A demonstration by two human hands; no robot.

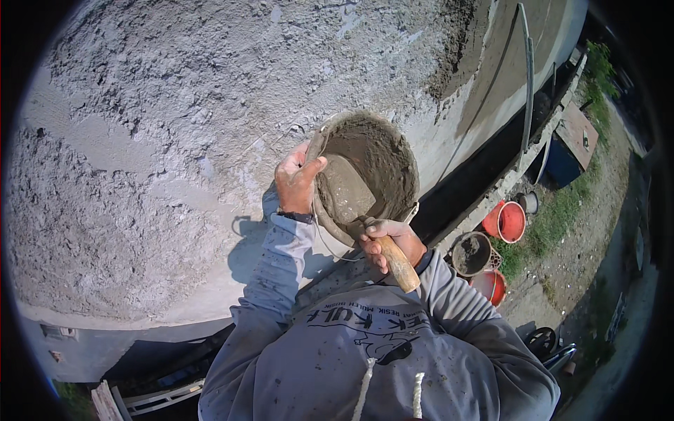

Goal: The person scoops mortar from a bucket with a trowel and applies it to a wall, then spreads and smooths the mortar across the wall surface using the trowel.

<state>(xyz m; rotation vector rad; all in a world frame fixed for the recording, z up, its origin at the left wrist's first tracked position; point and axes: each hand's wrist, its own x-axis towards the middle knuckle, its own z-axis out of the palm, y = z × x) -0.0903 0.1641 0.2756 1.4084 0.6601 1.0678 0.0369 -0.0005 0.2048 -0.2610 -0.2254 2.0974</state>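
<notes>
My left hand (297, 179) grips the left rim of a mortar-caked bucket (406, 158), thumb over the edge. My right hand (386, 242) is closed round the wooden handle of a trowel (399, 270) at the bucket's near side. Its blade reaches into the bucket and is coated in wet grey mortar (344, 182), so its outline is hard to make out. A thin wire handle hangs from the bucket. Behind it rises a wall (154, 91) with rough grey render, smoother and browner toward the right.
A narrow ledge (533, 144) with an upright strip (527, 84) runs along a dark gap at right. Below are red buckets (512, 221), a dark bucket (472, 254), a blue box with a board on top (576, 140), grass and dirt. Wooden slats (158, 400) lie at lower left.
</notes>
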